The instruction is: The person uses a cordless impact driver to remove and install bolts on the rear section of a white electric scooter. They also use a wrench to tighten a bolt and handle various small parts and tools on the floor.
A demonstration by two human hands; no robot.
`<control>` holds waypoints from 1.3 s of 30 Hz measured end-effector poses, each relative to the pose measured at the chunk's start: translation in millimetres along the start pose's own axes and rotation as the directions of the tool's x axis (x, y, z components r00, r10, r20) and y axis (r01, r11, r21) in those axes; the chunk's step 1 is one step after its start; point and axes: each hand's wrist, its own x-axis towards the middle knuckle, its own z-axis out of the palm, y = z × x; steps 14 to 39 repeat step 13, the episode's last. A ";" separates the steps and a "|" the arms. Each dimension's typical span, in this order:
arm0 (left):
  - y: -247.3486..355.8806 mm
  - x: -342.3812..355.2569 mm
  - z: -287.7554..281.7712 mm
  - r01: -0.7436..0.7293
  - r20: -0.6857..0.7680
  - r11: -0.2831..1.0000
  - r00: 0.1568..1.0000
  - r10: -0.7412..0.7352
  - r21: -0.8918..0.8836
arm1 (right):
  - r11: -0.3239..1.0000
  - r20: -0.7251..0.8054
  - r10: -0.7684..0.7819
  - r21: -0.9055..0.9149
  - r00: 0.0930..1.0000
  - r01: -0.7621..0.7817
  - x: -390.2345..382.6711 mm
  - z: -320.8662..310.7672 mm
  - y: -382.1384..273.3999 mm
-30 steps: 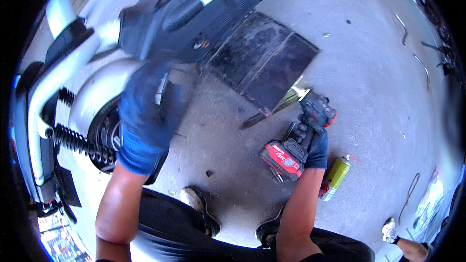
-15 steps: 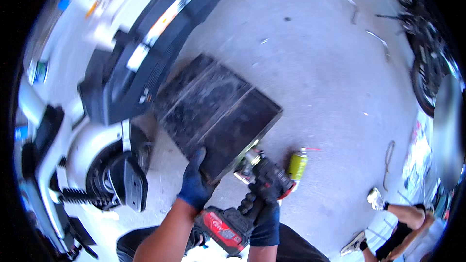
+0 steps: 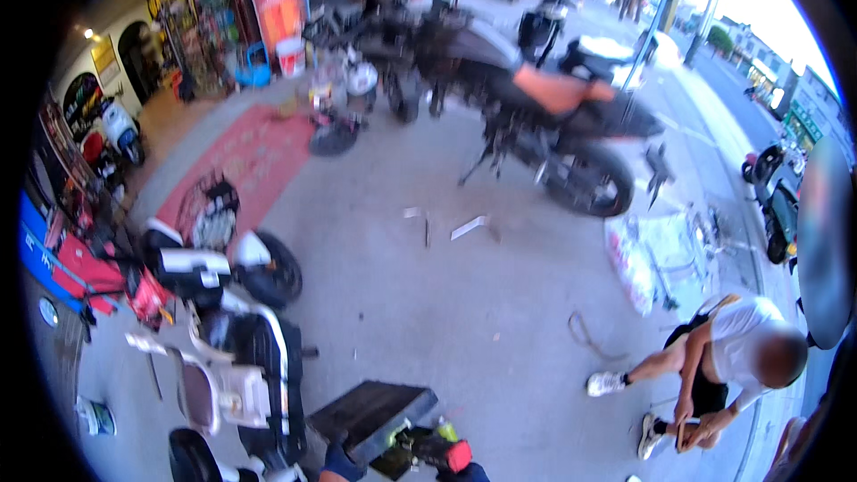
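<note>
At the lower edge, a flat dark box-like piece [image 3: 375, 412] stands tilted in front of me. My left hand [image 3: 343, 462], in a dark blue glove, is closed on its near corner. My right hand [image 3: 470, 473], gloved alike, shows only in part at the bottom edge, behind a cordless power drill [image 3: 437, 452] with a red end. The drill's front points at the box's near side; whether its tip touches is blurred. Something yellow-green [image 3: 445, 431] shows just beyond the drill.
A partly stripped scooter [image 3: 272, 375] stands close on the left. A person [image 3: 714, 366] sits low at right. Ahead are a motorcycle [image 3: 509, 89] with an orange seat, loose metal pieces [image 3: 469, 228], a plastic sheet [image 3: 661, 254] and a red mat [image 3: 237, 161].
The view has swung up, so the box, drill and my hands now sit at the lower edge. The motorcycle, shopfront and street have come into sight. Both hands keep their holds.
</note>
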 end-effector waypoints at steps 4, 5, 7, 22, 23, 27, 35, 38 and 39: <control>38.2 14.7 70.8 -0.169 0.197 0.955 0.973 0.122 0.244 | 0.689 0.181 -0.549 -0.455 0.816 0.565 -24.0 -62.3 -37.1; 46.4 17.9 83.4 -0.204 0.234 0.929 0.963 0.133 0.308 | 0.563 0.216 -0.700 -0.420 0.681 0.712 -32.7 -70.1 -71.0; 52.0 49.3 127.4 -0.201 0.456 0.914 0.890 0.020 0.352 | 0.399 0.085 -0.825 -0.613 0.559 0.682 -22.0 -90.1 -122.2; 150.1 182.3 245.3 -0.696 0.739 -0.322 0.674 0.017 0.642 | 0.440 -0.239 -0.844 -0.820 0.480 0.366 8.2 -122.6 -250.3; 150.1 182.3 245.3 -0.696 0.739 -0.322 0.674 0.017 0.642 | 0.440 -0.239 -0.844 -0.820 0.480 0.366 8.2 -122.6 -250.3; 150.1 182.3 245.3 -0.696 0.739 -0.322 0.674 0.017 0.642 | 0.440 -0.239 -0.844 -0.820 0.480 0.366 8.2 -122.6 -250.3; 150.1 182.3 245.3 -0.696 0.739 -0.322 0.674 0.017 0.642 | 0.440 -0.239 -0.844 -0.820 0.480 0.366 8.2 -122.6 -250.3; 150.1 182.3 245.3 -0.696 0.739 -0.322 0.674 0.017 0.642 | 0.440 -0.239 -0.844 -0.820 0.480 0.366 8.2 -122.6 -250.3; 150.1 182.3 245.3 -0.696 0.739 -0.322 0.674 0.017 0.642 | 0.440 -0.239 -0.844 -0.820 0.480 0.366 8.2 -122.6 -250.3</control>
